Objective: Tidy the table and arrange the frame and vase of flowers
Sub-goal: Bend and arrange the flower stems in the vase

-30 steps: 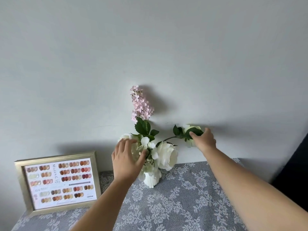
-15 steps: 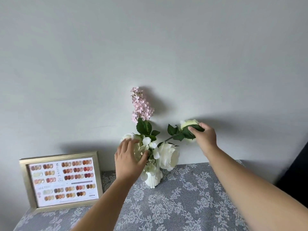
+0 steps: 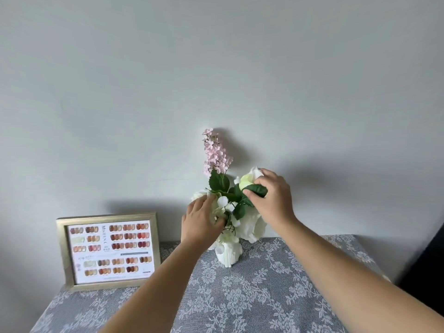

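Note:
A small white vase [image 3: 228, 254] stands at the back of the table against the wall. It holds a tall pink flower spike [image 3: 215, 153], green leaves and several white blooms. My left hand [image 3: 201, 221] cups the white flowers on the bouquet's left side. My right hand [image 3: 272, 197] grips a pale rose [image 3: 248, 179] and its leaf, held upright close to the bouquet's right side. A gold picture frame [image 3: 108, 251] with a chart of nail colours leans against the wall at the left.
A grey cloth with a white floral pattern [image 3: 252, 296] covers the table. A plain pale wall rises directly behind. Something dark [image 3: 430, 255] stands beyond the table's right edge.
My right hand has swung the pale rose up and leftwards, from sticking out sideways to upright beside the bouquet. My left hand has stayed on the white flowers.

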Demonstrator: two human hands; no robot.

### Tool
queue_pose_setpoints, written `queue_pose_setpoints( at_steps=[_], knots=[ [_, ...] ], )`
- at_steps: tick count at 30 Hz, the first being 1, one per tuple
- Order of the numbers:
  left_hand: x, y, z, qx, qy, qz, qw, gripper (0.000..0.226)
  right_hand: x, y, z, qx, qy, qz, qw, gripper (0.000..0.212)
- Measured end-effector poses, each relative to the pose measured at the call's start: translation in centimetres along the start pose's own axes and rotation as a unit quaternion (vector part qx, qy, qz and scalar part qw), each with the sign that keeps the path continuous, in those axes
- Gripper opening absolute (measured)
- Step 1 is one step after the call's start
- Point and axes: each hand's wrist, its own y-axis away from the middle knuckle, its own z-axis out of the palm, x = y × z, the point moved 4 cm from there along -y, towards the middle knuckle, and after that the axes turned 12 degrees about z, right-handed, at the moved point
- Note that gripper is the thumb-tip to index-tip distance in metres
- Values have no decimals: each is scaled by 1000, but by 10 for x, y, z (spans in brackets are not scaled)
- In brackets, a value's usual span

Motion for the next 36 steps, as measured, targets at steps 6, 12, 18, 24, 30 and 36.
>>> queue_pose_setpoints(
  at_steps=[6,12,18,24,30,36],
  knots=[
    [-1,-4,-2,-15,-21,24,999,57,-9,20,17,-2,43,-17,999,21],
    [-5,-29,-4,-81,-77,31,993,59,-9,17,15,18,34,8,999,22],
    [-9,-37,1,-87,-87,35,992,69,-15,11,14,3,5,-36,999,19],
    [-10,-42,3,-90,-93,39,991,71,-18,13,29,-51,14,-82,995,16],
    [-10,-41,2,-79,-50,43,995,79,-5,14,49,-111,61,-84,988,14],
    [-8,-30,0,-30,34,71,996,83,7,17,69,-151,86,-78,982,6]
  ],
)
